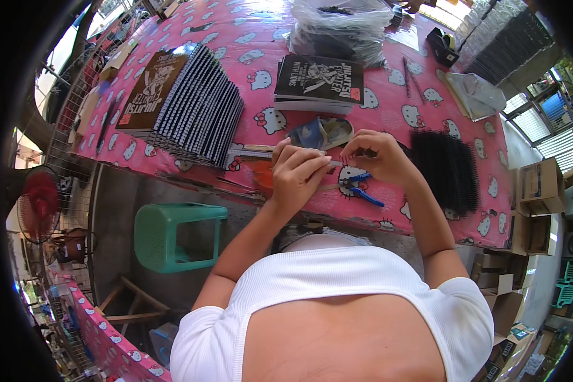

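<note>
My left hand (296, 177) is closed at the table's near edge, its fingertips on a small, thin whitish piece (335, 163) whose kind I cannot make out. Just to its right, my right hand (381, 155) has its fingers pinched together near that piece; whether anything is between them is too small to see. Below the right hand lie cutting pliers with blue handles (367, 191). A worn blue-and-beige shallow holder (318, 132) sits just beyond both hands. To the right of my right forearm spreads a bundle of black plastic binding coils (445, 172).
A tall stack of brown-covered books (153, 92) stands left, beside a lower dark-covered stack (318, 81) at centre. Clear plastic bags (340, 28) and a tape dispenser (443, 47) are farther back on the pink table (251, 57). A green stool (178, 235) is below the left edge.
</note>
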### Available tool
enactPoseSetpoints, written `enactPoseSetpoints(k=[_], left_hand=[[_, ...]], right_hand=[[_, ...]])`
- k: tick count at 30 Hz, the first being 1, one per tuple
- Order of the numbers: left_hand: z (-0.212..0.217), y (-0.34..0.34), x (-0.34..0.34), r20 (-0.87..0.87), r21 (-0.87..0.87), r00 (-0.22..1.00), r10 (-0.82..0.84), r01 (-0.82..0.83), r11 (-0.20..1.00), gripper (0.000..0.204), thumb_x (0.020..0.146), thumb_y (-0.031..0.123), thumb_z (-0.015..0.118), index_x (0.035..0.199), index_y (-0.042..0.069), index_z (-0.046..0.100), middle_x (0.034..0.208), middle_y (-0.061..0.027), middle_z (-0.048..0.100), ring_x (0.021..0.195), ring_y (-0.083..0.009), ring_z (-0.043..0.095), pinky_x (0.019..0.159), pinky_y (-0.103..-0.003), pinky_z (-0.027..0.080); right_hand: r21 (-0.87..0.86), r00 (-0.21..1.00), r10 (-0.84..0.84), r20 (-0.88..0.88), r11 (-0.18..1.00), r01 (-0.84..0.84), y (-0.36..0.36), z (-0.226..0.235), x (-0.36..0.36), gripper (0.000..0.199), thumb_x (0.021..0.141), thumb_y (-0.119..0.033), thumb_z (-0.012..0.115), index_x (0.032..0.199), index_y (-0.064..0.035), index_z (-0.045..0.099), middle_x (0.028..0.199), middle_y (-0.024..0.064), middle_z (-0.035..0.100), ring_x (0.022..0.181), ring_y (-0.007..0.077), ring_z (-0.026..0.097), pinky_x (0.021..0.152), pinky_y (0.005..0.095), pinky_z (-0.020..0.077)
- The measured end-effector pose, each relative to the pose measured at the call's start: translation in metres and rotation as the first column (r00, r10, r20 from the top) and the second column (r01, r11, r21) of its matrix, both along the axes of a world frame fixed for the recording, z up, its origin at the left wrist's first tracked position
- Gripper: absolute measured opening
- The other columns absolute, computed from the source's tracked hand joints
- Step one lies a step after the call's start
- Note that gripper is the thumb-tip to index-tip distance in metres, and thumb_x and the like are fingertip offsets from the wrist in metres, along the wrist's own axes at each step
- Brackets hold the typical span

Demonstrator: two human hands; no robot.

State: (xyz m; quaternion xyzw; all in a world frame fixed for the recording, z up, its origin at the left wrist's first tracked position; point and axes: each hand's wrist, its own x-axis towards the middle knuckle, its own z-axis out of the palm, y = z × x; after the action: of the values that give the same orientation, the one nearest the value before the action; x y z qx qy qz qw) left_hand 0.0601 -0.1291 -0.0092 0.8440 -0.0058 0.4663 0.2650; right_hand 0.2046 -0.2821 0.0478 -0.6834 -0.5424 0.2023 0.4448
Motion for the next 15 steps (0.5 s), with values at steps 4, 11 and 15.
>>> enactPoseSetpoints(k=[4, 11, 15], left_hand=[[-0.011, 0.0, -0.017, 0.001, 0.15, 1.0, -0.006, 0.006, 0.989, 0.016, 0.068, 0.011, 0.076, 0.083, 0.017, 0.073, 0.085, 0.0037, 0.066, 0.085, -0.0145, 0.059, 0.104, -0.041, 0.027], [-0.012, 0.001, -0.021, -0.03, 0.117, 0.998, -0.06, 0.063, 0.991, 0.018, 0.07, 0.01, 0.075, 0.086, 0.016, 0.073, 0.087, 0.003, 0.066, 0.086, -0.0141, 0.059, 0.107, -0.04, 0.023], [0.001, -0.001, -0.013, -0.043, 0.028, 0.999, -0.016, 0.017, 0.999, 0.018, 0.069, 0.014, 0.076, 0.086, 0.014, 0.073, 0.087, 0.0011, 0.066, 0.082, -0.0148, 0.059, 0.103, -0.039, 0.027]], right_hand=[[-0.029, 0.999, 0.042, -0.035, 0.999, -0.043, -0.003, -0.008, -0.001, 0.023, 0.069, 0.005, 0.071, 0.09, -0.0044, 0.069, 0.083, 0.0045, 0.062, 0.073, 0.0136, 0.059, 0.06, 0.026, 0.0453], [0.005, 0.985, 0.11, 0.135, 0.994, -0.112, -0.002, -0.01, -0.006, 0.024, 0.069, 0.004, 0.072, 0.09, -0.0057, 0.07, 0.084, 0.0067, 0.063, 0.074, 0.018, 0.061, 0.062, 0.0291, 0.0478], [-0.015, 0.965, 0.025, 0.261, 1.0, -0.022, -0.008, -0.001, -0.014, 0.017, 0.073, 0.0, 0.07, 0.09, -0.0036, 0.068, 0.084, 0.0101, 0.062, 0.074, 0.0252, 0.062, 0.066, 0.0337, 0.0492]])
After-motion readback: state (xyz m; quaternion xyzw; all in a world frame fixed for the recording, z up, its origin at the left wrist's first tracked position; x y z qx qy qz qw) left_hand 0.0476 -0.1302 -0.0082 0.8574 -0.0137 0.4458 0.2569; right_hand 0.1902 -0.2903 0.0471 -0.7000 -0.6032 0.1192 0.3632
